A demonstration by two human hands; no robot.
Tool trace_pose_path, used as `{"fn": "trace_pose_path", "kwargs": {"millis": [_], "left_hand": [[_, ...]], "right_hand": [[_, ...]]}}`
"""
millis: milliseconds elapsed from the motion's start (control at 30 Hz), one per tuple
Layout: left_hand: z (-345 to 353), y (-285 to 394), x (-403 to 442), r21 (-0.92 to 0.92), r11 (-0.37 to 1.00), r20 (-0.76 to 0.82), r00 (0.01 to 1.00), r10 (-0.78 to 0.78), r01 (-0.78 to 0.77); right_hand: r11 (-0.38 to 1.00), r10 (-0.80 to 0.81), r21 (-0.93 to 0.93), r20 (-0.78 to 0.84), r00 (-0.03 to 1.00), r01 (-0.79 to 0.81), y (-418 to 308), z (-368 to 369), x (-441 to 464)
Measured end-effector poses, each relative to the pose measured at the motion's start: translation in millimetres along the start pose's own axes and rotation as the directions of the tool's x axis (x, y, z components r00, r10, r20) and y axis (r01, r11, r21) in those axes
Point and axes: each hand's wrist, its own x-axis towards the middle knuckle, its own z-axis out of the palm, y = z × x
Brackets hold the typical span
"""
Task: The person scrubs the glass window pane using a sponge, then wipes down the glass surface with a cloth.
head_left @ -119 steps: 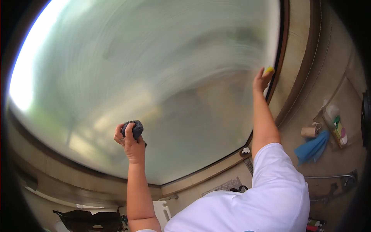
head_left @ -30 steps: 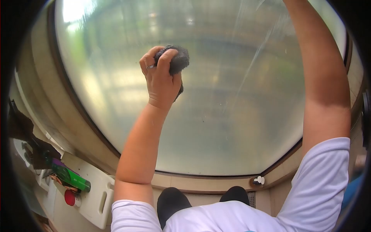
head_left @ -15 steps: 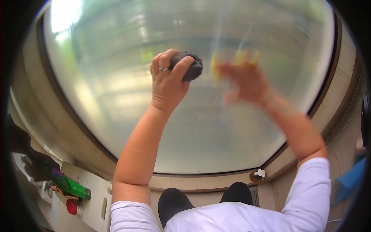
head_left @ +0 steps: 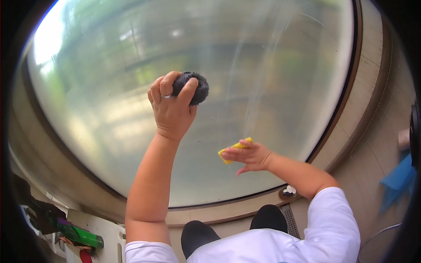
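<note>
A large, hazy glass pane with pale streaks fills the middle of the view. My left hand, a ring on one finger, grips a dark grey fuzzy cloth in front of the glass. Lower and to the right, my right hand presses a yellow sponge flat to the pane. Its fingers lie over the sponge and point left, with the thumb apart below.
A dark frame and tiled ledge curve round the glass. A white stool with a green tube stands at lower left. At the right hangs a blue cloth. Small white objects sit at the ledge's corner.
My right hand has come down from high on the right, sweeping the yellow sponge to the lower glass. My left hand still holds the dark cloth. The view has shifted.
</note>
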Motion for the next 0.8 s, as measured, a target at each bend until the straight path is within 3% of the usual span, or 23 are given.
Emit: {"fn": "trace_pose_path", "kwargs": {"millis": [33,100,133,167,200,233,267,333,433,533,567,600,633,667,700,800], "left_hand": [[-1,0,0,0.002,1.000,0.009,1.000,0.007,-0.007],[1,1,2,0.002,1.000,0.021,1.000,0.014,-0.014],[1,1,2,0.002,1.000,0.018,1.000,0.012,-0.012],[1,2,2,0.004,1.000,0.016,1.000,0.007,-0.008],[1,2,3,0.015,1.000,-0.001,1.000,0.016,-0.016],[2,3,1,0.007,1.000,-0.013,1.000,0.009,-0.009],[3,3,0,0.002,1.000,-0.030,1.000,0.006,-0.006],[6,-1,2,0.000,1.000,-0.055,0.998,0.007,-0.007],[7,-1,0,-0.018,1.000,-0.052,0.999,0.005,-0.006],[8,1,1,-0.026,1.000,-0.056,0.998,-0.002,0.000],[9,3,1,-0.019,1.000,-0.061,0.998,-0.008,0.007],[9,4,2,-0.010,1.000,-0.067,0.998,-0.013,0.013],[9,5,3,-0.036,0.999,-0.070,0.997,-0.017,0.014],[7,3,6,-0.065,0.998,-0.068,0.997,-0.020,0.016],[8,4,7,-0.096,0.995,-0.065,0.998,-0.020,0.014],[11,11,5,-0.047,0.999,-0.038,0.999,0.004,-0.006]], "right_hand": [[0.999,-0.036,0.012,-0.011,0.999,0.036,16,-6,2],[0.956,0.290,0.107,-0.232,0.929,-0.272,98,-29,22],[0.889,0.457,0.145,-0.215,0.863,-0.435,149,-54,30],[0.842,0.518,0.134,-0.470,0.715,-0.523,204,-72,39],[0.791,0.454,-0.005,-0.666,0.591,-0.612,265,-78,35],[0.745,0.455,-0.026,-0.711,0.536,-0.667,313,-94,24],[0.566,0.775,0.263,-0.493,0.395,-0.782,328,-127,21],[0.406,0.872,0.137,-0.353,0.338,-0.904,347,-168,18],[0.401,0.853,0.306,-0.468,0.230,-0.863,348,-163,27],[0.670,0.577,0.193,-0.743,0.339,-0.717,335,-111,42],[0.687,0.700,0.506,-0.655,0.285,-0.522,283,-115,71],[0.722,0.690,0.587,-0.646,0.324,-0.366,244,-83,93],[0.868,0.448,0.253,-0.771,0.452,-0.428,184,-61,115],[0.830,0.537,-0.055,-0.196,0.821,-0.555,118,-80,139],[0.904,0.382,0.386,-0.525,0.761,-0.187,86,-79,131],[0.874,0.396,0.366,-0.156,0.905,-0.319,136,-65,87]]}}
